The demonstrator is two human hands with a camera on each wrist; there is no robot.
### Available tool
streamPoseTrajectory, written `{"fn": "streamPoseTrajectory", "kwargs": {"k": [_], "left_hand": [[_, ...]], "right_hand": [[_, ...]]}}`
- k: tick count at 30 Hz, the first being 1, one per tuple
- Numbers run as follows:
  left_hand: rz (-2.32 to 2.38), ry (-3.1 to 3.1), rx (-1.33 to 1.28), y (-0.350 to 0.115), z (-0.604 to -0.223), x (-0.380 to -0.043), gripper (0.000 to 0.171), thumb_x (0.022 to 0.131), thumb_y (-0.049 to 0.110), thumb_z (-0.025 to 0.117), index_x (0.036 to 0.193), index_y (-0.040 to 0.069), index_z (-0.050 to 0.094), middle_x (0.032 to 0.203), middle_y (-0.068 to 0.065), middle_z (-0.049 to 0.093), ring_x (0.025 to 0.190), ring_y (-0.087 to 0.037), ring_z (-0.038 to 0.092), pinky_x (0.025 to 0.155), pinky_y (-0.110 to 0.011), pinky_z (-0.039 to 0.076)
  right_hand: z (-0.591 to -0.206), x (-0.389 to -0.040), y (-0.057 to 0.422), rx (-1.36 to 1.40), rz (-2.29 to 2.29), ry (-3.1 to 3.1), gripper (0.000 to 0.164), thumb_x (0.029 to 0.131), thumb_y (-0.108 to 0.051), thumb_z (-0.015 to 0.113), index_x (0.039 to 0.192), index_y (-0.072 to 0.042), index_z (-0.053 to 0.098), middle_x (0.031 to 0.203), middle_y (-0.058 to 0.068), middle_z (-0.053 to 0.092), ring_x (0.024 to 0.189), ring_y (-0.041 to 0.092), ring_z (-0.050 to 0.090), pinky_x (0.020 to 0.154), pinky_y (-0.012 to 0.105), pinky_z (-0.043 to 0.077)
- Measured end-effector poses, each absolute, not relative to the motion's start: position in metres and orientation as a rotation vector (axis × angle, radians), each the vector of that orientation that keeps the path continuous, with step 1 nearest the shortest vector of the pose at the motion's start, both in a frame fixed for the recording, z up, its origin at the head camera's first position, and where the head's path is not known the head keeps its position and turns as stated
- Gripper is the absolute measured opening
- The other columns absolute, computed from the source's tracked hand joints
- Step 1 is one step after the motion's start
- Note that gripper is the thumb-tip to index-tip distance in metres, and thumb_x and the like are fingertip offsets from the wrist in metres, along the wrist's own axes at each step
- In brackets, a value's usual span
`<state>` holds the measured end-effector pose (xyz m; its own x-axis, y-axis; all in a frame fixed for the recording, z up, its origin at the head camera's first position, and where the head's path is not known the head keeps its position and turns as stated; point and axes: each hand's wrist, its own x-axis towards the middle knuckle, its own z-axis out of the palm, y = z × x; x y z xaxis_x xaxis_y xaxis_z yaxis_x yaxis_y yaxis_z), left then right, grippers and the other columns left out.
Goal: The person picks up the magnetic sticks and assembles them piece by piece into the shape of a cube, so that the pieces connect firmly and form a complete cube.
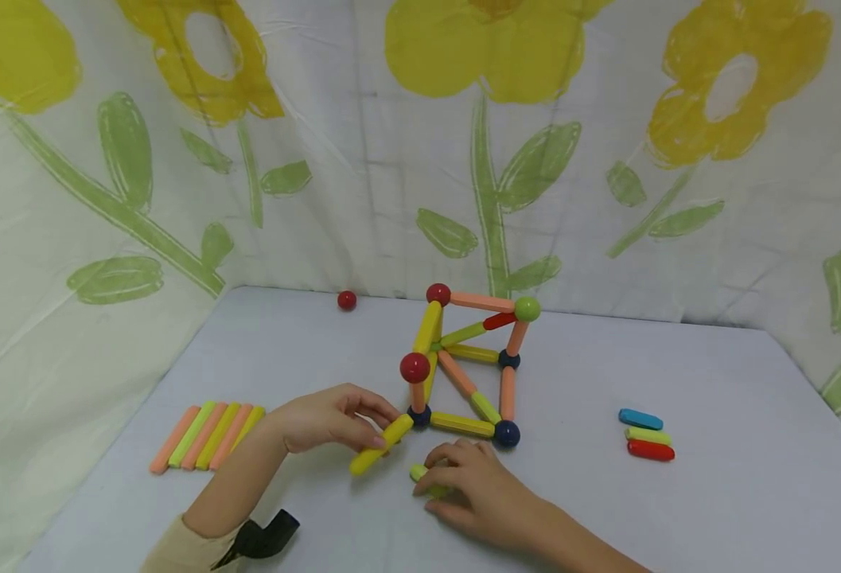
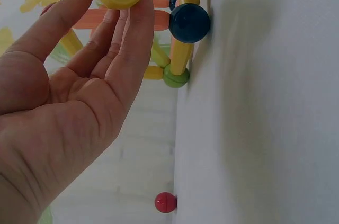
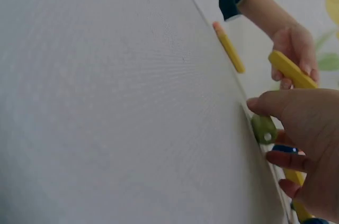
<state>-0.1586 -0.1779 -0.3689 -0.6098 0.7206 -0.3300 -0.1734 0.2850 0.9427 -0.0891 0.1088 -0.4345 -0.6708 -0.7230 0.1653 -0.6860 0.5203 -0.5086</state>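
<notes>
The left hand (image 1: pixel 330 419) pinches a yellow rod (image 1: pixel 381 447) between thumb and fingertips, its far end at the near-left dark blue ball (image 1: pixel 420 415); whether they touch cannot be told. The right hand (image 1: pixel 480 497) curls thumb and fingers around a short green rod (image 3: pixel 262 128) low on the worktop (image 1: pixel 685 525); how firmly is unclear.

Just beyond stands a frame of rods and balls (image 1: pixel 463 425), a red ball (image 1: pixel 414 368) above that dark blue one. The step in hand appears to be adding the yellow rod at this corner. The next move seems to call for lining its end up with the ball without jolting the frame.

Farther out, a row of rods (image 1: pixel 217 436) lies left, three short rods (image 1: pixel 648 436) right, and a loose red ball (image 1: pixel 347 300) near the back edge.
</notes>
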Motion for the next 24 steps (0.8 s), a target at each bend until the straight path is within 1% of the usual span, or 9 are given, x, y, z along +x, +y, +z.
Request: {"fn": "streamPoseTrajectory", "kwargs": {"k": [2,5,7,10,13,15,18,21,24], "left_hand": [[1.432,1.752,0.494,-0.178,-0.370,-0.159,0.042,0.096,0.007,0.069,0.133,-0.011,0.063,0.117,-0.005,0.073,0.097,-0.013,0.072,0.084,-0.026,0.060],[1.422,1.727,0.492,-0.176,-0.373,-0.159,0.041,0.096,0.006,0.069,0.132,-0.012,0.063,0.115,-0.004,0.073,0.095,-0.013,0.071,0.082,-0.025,0.059],[1.410,1.716,0.492,-0.173,-0.375,-0.158,0.040,0.096,0.005,0.069,0.132,-0.011,0.064,0.115,-0.003,0.073,0.094,-0.012,0.070,0.081,-0.024,0.059],[1.381,1.709,0.503,-0.168,-0.378,-0.156,0.037,0.097,0.005,0.069,0.130,-0.011,0.065,0.112,-0.002,0.074,0.091,-0.011,0.068,0.079,-0.023,0.058],[1.343,1.705,0.523,-0.162,-0.381,-0.152,0.036,0.097,0.005,0.070,0.129,-0.010,0.067,0.108,0.001,0.075,0.089,-0.009,0.066,0.077,-0.022,0.057],[1.327,1.697,0.533,-0.157,-0.383,-0.150,0.035,0.097,0.004,0.070,0.129,-0.010,0.067,0.106,0.002,0.075,0.087,-0.008,0.065,0.076,-0.021,0.057],[1.322,1.682,0.541,-0.152,-0.384,-0.147,0.036,0.096,0.003,0.070,0.129,-0.010,0.067,0.104,0.003,0.075,0.086,-0.007,0.065,0.075,-0.020,0.056],[1.328,1.667,0.539,-0.148,-0.385,-0.145,0.037,0.096,0.002,0.069,0.130,-0.011,0.066,0.105,0.003,0.075,0.086,-0.007,0.066,0.075,-0.020,0.057],[1.334,1.652,0.538,-0.146,-0.386,-0.145,0.037,0.097,0.001,0.068,0.131,-0.012,0.065,0.107,0.002,0.075,0.087,-0.007,0.067,0.076,-0.020,0.058]], "right_hand": [[-0.435,-0.091,0.110,-1.203,-0.894,2.693,0.011,0.098,-0.026,0.078,0.106,-0.033,0.075,0.117,-0.017,0.066,0.112,0.007,0.056,0.096,0.036,0.043],[-0.432,-0.096,0.113,-1.117,-1.024,2.634,0.012,0.096,-0.020,0.080,0.099,-0.026,0.070,0.105,-0.017,0.066,0.101,0.004,0.057,0.091,0.029,0.047],[-0.428,-0.099,0.116,-1.030,-1.130,2.555,0.013,0.097,-0.018,0.078,0.102,-0.024,0.068,0.103,-0.016,0.066,0.097,0.003,0.057,0.089,0.025,0.050],[-0.422,-0.104,0.121,-0.965,-1.265,2.475,0.014,0.099,-0.017,0.076,0.111,-0.020,0.068,0.106,-0.013,0.070,0.096,0.003,0.060,0.088,0.024,0.056],[-0.418,-0.107,0.126,-1.046,-1.371,2.464,0.016,0.100,-0.016,0.075,0.116,-0.016,0.071,0.110,-0.006,0.075,0.096,0.005,0.064,0.087,0.026,0.059],[-0.416,-0.109,0.129,-1.131,-1.431,2.456,0.017,0.100,-0.013,0.075,0.116,-0.013,0.073,0.111,-0.002,0.076,0.094,0.007,0.065,0.083,0.027,0.060],[-0.414,-0.110,0.131,-1.208,-1.500,2.420,0.018,0.099,-0.009,0.075,0.116,-0.011,0.074,0.110,0.001,0.076,0.093,0.007,0.065,0.081,0.026,0.061],[-0.413,-0.111,0.132,-1.214,-1.545,2.370,0.018,0.098,-0.007,0.074,0.116,-0.009,0.074,0.111,0.005,0.076,0.093,0.007,0.066,0.083,0.027,0.062],[-0.411,-0.112,0.135,-1.146,-1.566,2.331,0.021,0.099,-0.009,0.074,0.120,-0.006,0.072,0.115,0.010,0.075,0.094,0.007,0.067,0.084,0.028,0.062]]}}
